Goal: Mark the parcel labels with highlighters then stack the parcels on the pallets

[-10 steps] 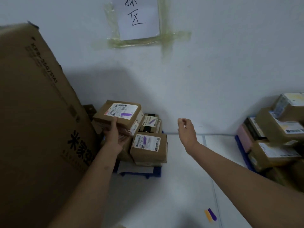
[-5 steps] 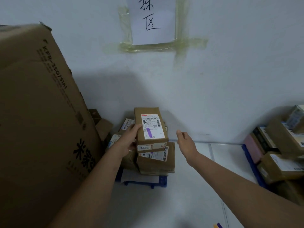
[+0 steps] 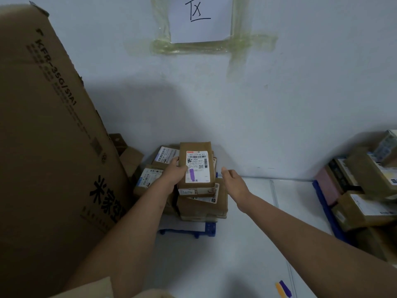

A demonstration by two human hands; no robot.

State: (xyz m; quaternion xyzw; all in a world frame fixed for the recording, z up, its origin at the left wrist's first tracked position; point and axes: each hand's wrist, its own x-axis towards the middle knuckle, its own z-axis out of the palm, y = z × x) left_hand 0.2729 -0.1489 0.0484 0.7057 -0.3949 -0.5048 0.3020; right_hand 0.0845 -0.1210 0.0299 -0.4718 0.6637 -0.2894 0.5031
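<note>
Watching the head view, I logged the parcel (image 3: pixel 196 166) sitting atop the stack (image 3: pixel 202 203), long axis running away from the camera toward the wall (image 3: pixel 279 104), label (image 3: pixel 197 166) up with a purple mark (image 3: pixel 191 174) low on its left side. The stack stood on the blue pallet (image 3: pixel 209 229), hard against the wall.

The parcel lay straight ahead, between the two hands. The left hand (image 3: pixel 174 175) was the one engaged: fingers curled over the parcel's left edge, thumb on the label face, gripping it. The right hand (image 3: pixel 233 182) hung just beside the right edge, fingers loosely bent, holding nothing; I could not tell whether a fingertip touched the cardboard.

I judged the parcel marked and being squared on the stack. Whether it rested fully or was partly carried by the left hand, I could not say. The parcel overhung the one beneath at the near end, so a nudge from the right hand looked the likely call.

A big carton (image 3: pixel 47 147) leaned at left. More parcels (image 3: pixel 365 190) sat on a second pallet (image 3: pixel 324 205) at right. Highlighters (image 3: pixel 283 289) showed at the bottom edge.
</note>
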